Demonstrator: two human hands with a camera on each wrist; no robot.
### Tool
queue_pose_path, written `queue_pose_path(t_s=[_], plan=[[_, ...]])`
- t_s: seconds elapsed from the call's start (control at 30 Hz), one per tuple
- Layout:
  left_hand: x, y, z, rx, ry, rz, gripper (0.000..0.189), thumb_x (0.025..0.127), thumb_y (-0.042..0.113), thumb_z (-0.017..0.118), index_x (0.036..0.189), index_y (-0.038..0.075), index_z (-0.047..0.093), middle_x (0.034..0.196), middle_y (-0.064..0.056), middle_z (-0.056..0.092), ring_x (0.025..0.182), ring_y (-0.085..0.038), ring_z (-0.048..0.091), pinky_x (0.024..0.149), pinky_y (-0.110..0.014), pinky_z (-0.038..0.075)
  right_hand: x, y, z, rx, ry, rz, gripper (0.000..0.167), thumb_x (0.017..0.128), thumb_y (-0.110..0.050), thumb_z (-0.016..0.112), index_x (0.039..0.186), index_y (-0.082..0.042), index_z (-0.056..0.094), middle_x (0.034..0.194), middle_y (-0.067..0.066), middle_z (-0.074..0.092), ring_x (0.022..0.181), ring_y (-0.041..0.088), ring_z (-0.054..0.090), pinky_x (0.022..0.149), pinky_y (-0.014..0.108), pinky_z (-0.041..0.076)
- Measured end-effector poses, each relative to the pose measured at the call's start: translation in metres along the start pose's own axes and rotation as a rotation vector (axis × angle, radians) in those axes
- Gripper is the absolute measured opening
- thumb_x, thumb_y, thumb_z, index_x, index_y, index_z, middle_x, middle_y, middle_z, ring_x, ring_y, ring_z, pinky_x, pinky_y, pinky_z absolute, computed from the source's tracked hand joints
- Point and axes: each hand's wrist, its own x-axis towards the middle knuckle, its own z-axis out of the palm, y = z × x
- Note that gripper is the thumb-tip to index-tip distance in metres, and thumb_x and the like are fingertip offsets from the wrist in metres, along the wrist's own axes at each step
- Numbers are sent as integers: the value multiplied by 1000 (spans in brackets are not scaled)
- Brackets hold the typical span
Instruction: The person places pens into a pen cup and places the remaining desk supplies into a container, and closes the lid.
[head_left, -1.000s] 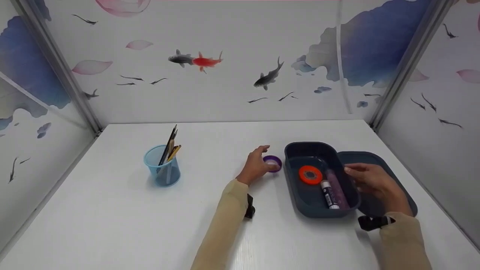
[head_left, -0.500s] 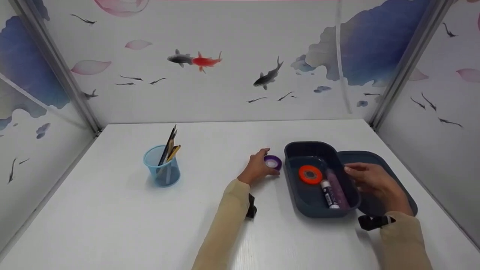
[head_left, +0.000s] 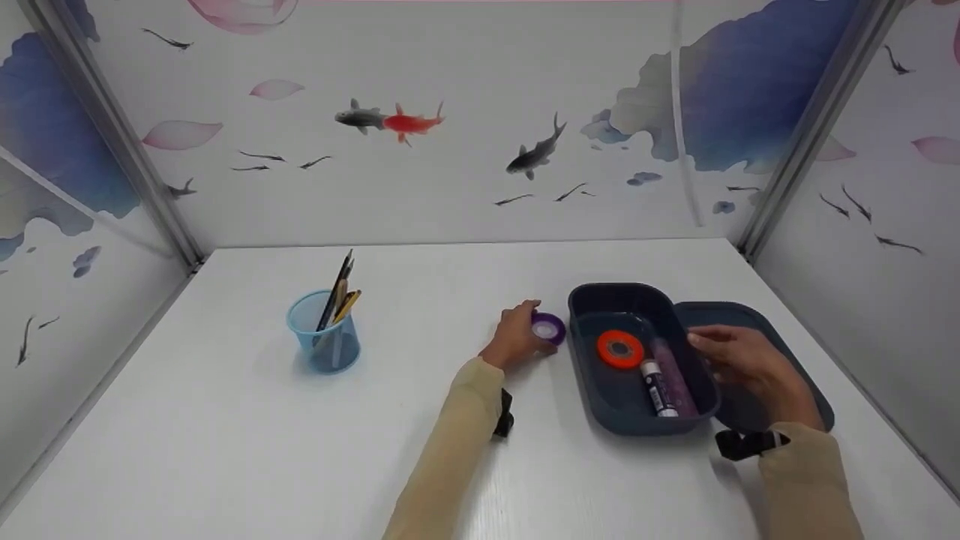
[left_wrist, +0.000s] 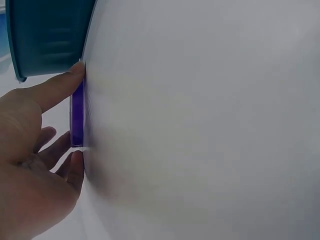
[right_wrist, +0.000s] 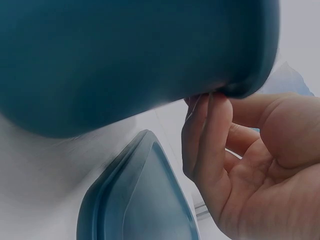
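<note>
My left hand (head_left: 516,337) holds a purple ring-shaped roll (head_left: 548,328), like a roll of tape, between thumb and fingers on the table. In the left wrist view the purple roll (left_wrist: 77,117) shows edge-on, the thumb at one end and fingertips by the other. Just right of it stands a dark blue-green box (head_left: 611,409). My right hand (head_left: 754,367) pinches the box's right rim, thumb on top; in the right wrist view its fingers press the wall of the box (right_wrist: 125,60) under the rim. Inside lie an orange disc (head_left: 620,349), a glue stick (head_left: 659,390) and a purplish tube (head_left: 675,379).
The box's matching lid (head_left: 750,322) lies flat on the table to the right, partly under my right hand. At the left stands a light blue cup (head_left: 330,349) with several pencils (head_left: 341,296). Printed panels (head_left: 450,187) border the table behind and at both sides.
My left thumb has slid from over the purple roll to its near edge, and the fingers have closed in. The roll has shifted slightly right. My right hand and the box stay put.
</note>
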Motion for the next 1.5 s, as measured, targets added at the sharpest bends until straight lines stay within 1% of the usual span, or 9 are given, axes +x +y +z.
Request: queue_pose_path(t_s=[0.07, 0.23, 0.3, 0.5, 0.77, 1.0, 1.23, 1.4, 1.5], plan=[[-1, 1, -1, 12, 7, 9, 83, 76, 15, 86, 146, 0, 45, 141, -18, 57, 133, -35, 47, 117, -40, 40, 0, 0, 1, 10, -7, 2, 77, 95, -51, 62, 152, -4, 40, 134, 5, 61, 103, 8, 64, 85, 26, 55], [-1, 4, -5, 30, 4, -12, 84, 74, 14, 88, 145, 0, 45, 138, -19, 57, 131, -34, 48, 116, -38, 42, 1, -1, 1, 16, -19, -3, 77, 95, -51, 61, 152, -4, 39, 138, 8, 59, 106, 9, 64, 87, 27, 55], [-2, 6, -7, 30, -9, -34, 85, 73, 15, 88, 146, 2, 45, 140, -19, 57, 132, -33, 47, 116, -38, 42, 2, -1, 1, 16, -18, -7, 77, 95, -51, 62, 152, -4, 40, 134, 5, 61, 104, 9, 64, 86, 27, 55], [-9, 6, -17, 13, -59, -78, 89, 75, 20, 87, 149, 6, 41, 146, -18, 52, 141, -34, 43, 119, -40, 40, 1, 0, 1, 52, -4, 2, 77, 94, -49, 65, 151, -3, 42, 110, -10, 65, 95, 9, 63, 81, 27, 56], [-16, 6, -25, 28, -85, -22, 88, 76, 24, 86, 149, 6, 41, 144, -19, 54, 137, -32, 49, 117, -39, 42, 1, 1, 1, 54, -2, 14, 76, 94, -48, 65, 151, -3, 41, 111, -10, 64, 96, 9, 63, 81, 27, 57], [-24, 17, -32, 44, -90, 48, 82, 79, 27, 84, 147, 6, 44, 130, -15, 62, 122, -26, 57, 108, -36, 49, 2, 1, 0, 25, -11, -6, 78, 94, -50, 64, 152, -3, 40, 124, -2, 63, 98, 9, 63, 82, 27, 56], [-35, 30, -42, 60, -98, 77, 79, 79, 28, 83, 145, 6, 46, 131, -14, 62, 125, -26, 54, 109, -37, 48, 2, 2, 0, 32, -24, -12, 76, 95, -50, 64, 151, -3, 42, 119, -6, 64, 99, 8, 64, 84, 27, 56], [-43, 42, -50, 57, -102, 95, 76, 80, 28, 82, 144, 7, 47, 131, -14, 62, 123, -25, 54, 107, -37, 50, 1, 0, -1, 30, -31, -6, 77, 95, -50, 64, 151, -3, 41, 118, -7, 64, 100, 7, 63, 84, 26, 56], [-48, 51, -51, 45, -106, 120, 75, 80, 27, 82, 143, 7, 47, 132, -13, 61, 123, -25, 54, 105, -36, 51, 1, 0, -2, 46, -23, -2, 77, 95, -49, 65, 151, -3, 40, 110, -12, 66, 95, 6, 64, 81, 26, 57]])
